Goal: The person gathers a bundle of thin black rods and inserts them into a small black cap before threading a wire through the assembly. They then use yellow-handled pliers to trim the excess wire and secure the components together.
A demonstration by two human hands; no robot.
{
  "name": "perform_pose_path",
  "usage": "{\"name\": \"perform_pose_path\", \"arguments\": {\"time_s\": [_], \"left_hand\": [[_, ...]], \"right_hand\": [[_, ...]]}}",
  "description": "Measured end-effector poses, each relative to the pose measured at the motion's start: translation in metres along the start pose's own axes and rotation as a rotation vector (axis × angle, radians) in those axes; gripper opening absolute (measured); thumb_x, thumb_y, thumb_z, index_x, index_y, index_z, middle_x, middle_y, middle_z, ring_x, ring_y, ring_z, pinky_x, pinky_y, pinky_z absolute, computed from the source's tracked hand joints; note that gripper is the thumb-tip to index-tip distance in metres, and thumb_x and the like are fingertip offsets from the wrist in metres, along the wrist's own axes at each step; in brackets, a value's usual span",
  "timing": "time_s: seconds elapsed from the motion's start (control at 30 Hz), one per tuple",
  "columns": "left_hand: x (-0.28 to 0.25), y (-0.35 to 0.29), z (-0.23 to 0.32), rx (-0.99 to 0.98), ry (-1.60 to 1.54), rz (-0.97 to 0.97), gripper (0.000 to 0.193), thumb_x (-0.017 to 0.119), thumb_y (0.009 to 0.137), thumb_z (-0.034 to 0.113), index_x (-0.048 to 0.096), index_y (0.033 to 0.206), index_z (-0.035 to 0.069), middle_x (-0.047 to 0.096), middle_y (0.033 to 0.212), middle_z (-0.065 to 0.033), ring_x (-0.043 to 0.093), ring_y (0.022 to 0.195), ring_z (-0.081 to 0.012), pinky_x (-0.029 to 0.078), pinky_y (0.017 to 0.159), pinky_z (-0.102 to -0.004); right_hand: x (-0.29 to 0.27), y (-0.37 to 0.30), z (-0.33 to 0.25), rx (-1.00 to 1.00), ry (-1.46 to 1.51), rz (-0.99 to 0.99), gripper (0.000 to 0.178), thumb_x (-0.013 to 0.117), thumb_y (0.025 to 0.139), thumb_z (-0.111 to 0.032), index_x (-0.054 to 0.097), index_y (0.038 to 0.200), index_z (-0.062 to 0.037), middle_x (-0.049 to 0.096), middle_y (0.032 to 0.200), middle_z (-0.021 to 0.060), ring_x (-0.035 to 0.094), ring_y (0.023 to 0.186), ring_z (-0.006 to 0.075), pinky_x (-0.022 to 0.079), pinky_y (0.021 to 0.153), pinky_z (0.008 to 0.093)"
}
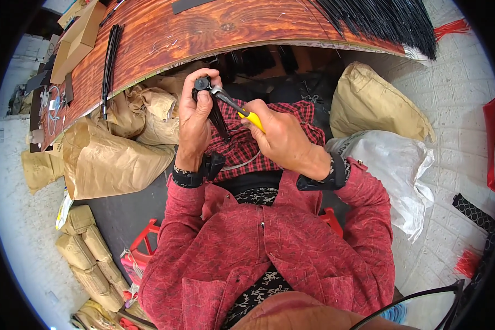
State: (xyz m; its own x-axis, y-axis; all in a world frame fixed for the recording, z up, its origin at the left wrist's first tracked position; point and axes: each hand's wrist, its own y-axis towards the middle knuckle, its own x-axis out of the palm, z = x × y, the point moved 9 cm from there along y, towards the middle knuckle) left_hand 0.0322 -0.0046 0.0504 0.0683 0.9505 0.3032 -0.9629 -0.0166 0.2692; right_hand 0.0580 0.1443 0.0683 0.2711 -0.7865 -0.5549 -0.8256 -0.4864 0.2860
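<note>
My left hand is closed around a bundle of thin black strands, whose dark, roundish end sits up between the thumb and fingers. The strands hang down below the grip. My right hand grips a pair of pliers by its yellow handle. Their metal jaws meet the bundle near its upper end, beside my left thumb. Whether the jaws are closed on a strand is too small to tell. Under both hands, a red-and-black checked cloth covers my lap.
The wooden table curves across the top, bearing a long black bundle, a large pile of black strands and a cardboard box. Brown paper sacks stand left, another brown sack and a white sack right.
</note>
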Motion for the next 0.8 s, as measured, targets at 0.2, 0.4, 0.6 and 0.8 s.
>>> {"name": "perform_pose_path", "arguments": {"time_s": [0.2, 0.4, 0.6, 0.8], "left_hand": [[0.004, 0.001, 0.003, -0.073, -0.054, -0.048, 0.052, 0.062, 0.096, 0.037, 0.048, 0.131, 0.001, 0.052, 0.111, -0.0041, 0.048, 0.104, -0.0122, 0.036, 0.097, -0.0273], [0.012, -0.004, 0.005, -0.131, -0.059, -0.044, 0.055, 0.065, 0.094, 0.036, 0.047, 0.132, 0.000, 0.053, 0.110, -0.0045, 0.049, 0.103, -0.0121, 0.037, 0.097, -0.0262], [0.008, -0.004, 0.007, -0.144, -0.084, -0.110, 0.052, 0.066, 0.094, 0.032, 0.049, 0.130, 0.000, 0.056, 0.109, -0.0047, 0.052, 0.100, -0.0113, 0.040, 0.095, -0.0251], [-0.004, 0.000, -0.001, -0.114, -0.002, -0.022, 0.048, 0.065, 0.095, 0.029, 0.051, 0.129, -0.001, 0.058, 0.110, -0.0057, 0.054, 0.100, -0.0114, 0.042, 0.094, -0.0254]], "right_hand": [[0.004, -0.005, 0.001, -0.036, -0.053, 0.096, 0.023, 0.062, 0.090, -0.006, 0.051, 0.110, -0.0028, 0.065, 0.088, 0.0196, 0.065, 0.077, 0.0393, 0.052, 0.060, 0.0436], [0.001, -0.011, 0.002, -0.078, -0.098, 0.137, 0.023, 0.062, 0.089, -0.006, 0.051, 0.110, -0.0034, 0.065, 0.089, 0.0189, 0.065, 0.077, 0.0384, 0.052, 0.060, 0.0433], [-0.012, -0.005, 0.000, -0.092, -0.195, -0.002, 0.024, 0.063, 0.088, -0.007, 0.052, 0.110, -0.0036, 0.065, 0.089, 0.0197, 0.065, 0.077, 0.0390, 0.052, 0.060, 0.0434], [-0.029, 0.011, -0.001, 0.015, -0.071, -0.217, 0.022, 0.060, 0.091, -0.011, 0.052, 0.110, -0.0030, 0.066, 0.085, 0.0139, 0.067, 0.071, 0.0278, 0.051, 0.059, 0.0365]]}}
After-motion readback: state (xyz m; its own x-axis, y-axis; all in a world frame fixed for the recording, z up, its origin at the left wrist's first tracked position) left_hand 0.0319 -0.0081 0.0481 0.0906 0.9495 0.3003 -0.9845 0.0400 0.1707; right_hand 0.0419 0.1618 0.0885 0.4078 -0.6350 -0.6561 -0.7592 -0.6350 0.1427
